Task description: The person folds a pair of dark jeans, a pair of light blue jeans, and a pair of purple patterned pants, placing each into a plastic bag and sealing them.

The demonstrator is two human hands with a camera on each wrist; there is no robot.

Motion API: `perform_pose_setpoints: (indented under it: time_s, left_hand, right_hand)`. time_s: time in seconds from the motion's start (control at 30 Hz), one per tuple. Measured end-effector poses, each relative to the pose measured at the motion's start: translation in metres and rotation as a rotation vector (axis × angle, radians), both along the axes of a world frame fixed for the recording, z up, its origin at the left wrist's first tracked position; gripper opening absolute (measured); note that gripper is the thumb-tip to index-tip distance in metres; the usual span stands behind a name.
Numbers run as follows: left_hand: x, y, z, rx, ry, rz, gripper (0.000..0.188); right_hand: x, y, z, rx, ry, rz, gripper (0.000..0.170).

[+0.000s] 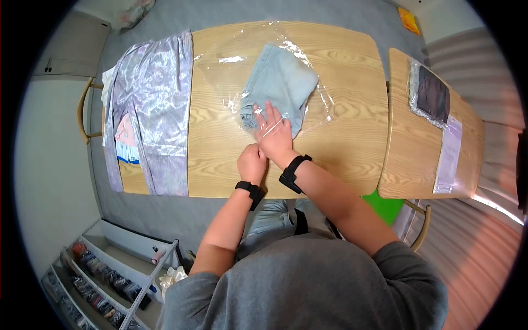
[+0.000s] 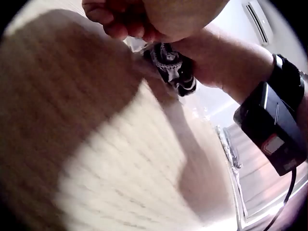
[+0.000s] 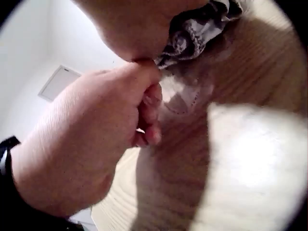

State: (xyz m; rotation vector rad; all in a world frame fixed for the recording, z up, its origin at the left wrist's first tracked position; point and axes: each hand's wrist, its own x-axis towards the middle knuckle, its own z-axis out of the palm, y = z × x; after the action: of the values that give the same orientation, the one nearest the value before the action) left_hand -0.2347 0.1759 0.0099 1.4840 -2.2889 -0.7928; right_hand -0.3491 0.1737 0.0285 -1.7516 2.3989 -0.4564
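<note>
A folded light-blue denim garment (image 1: 280,71) lies inside a clear plastic bag (image 1: 234,59) on the wooden table. My right hand (image 1: 275,136) rests on the garment's near end through the plastic, fingers spread and mostly straight. Just left of that wrist, my left hand (image 1: 252,164) has its fingers curled, pinching the near edge of the bag. From the right wrist view, the left hand (image 3: 96,125) shows bent fingers beside a flap of clear plastic (image 3: 185,98). A bunched, patterned edge of the garment (image 2: 173,70) shows under the right hand in the left wrist view.
Shiny lilac trousers (image 1: 159,82) hang over the table's left end, with a pink-and-white item (image 1: 125,132) between the legs. A side table (image 1: 407,159) on the right bears a bagged dark garment (image 1: 432,93) and a lilac packet (image 1: 450,151). A shelf rack (image 1: 110,275) stands lower left.
</note>
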Motion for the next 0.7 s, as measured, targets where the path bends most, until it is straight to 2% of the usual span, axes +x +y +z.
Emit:
perform_pose_setpoints:
  time_s: [0.07,0.17,0.2,0.23,0.3,0.33,0.4,0.43,0.5,0.53,0.6,0.7]
  left_hand:
    - [0.0,-0.003,0.004,0.075,-0.013,0.04,0.023]
    - [0.002,-0.006,-0.002,0.071,0.016,0.015,0.026]
    - [0.001,-0.007,0.004,0.092,-0.004,0.015,0.027]
    - [0.001,-0.007,0.003,0.089,0.002,0.019,0.027]
    - [0.002,-0.007,0.0,0.167,-0.007,0.034,0.028]
    - [0.003,-0.007,-0.003,0.167,-0.006,0.041,0.028]
    - [0.003,-0.008,-0.003,0.14,0.09,0.004,0.029]
    - [0.003,-0.007,-0.003,0.139,0.087,0.007,0.029]
    - [0.002,-0.008,0.001,0.14,0.103,0.008,0.032]
    - [0.002,-0.01,0.003,0.136,0.1,0.006,0.032]
    - [0.005,-0.015,0.007,0.232,0.145,-0.028,0.031]
    - [0.011,-0.02,0.006,0.36,0.157,-0.119,0.028]
  right_hand:
    - [-0.004,0.001,0.001,-0.154,-0.19,0.038,0.062]
    - [-0.026,0.02,0.003,-0.233,-0.296,0.004,0.059]
    - [-0.031,0.031,0.002,-0.294,-0.286,-0.155,0.058]
    - [-0.032,0.039,0.0,-0.297,-0.282,-0.149,0.058]
    - [-0.032,0.049,-0.002,-0.381,-0.237,-0.574,0.053]
    - [-0.033,0.05,-0.005,-0.38,-0.238,-0.567,0.053]
    - [-0.032,0.05,-0.003,-0.261,-1.196,-0.72,0.042]
    - [-0.035,0.049,-0.004,-0.259,-1.199,-0.717,0.042]
    - [-0.045,0.043,-0.009,0.17,-1.779,-0.587,0.032]
    - [-0.047,0.038,-0.013,0.167,-1.783,-0.585,0.032]
    - [-0.048,0.028,-0.023,0.254,-2.202,-0.582,0.025]
    - [-0.043,0.015,-0.027,0.236,-2.268,-0.576,0.022]
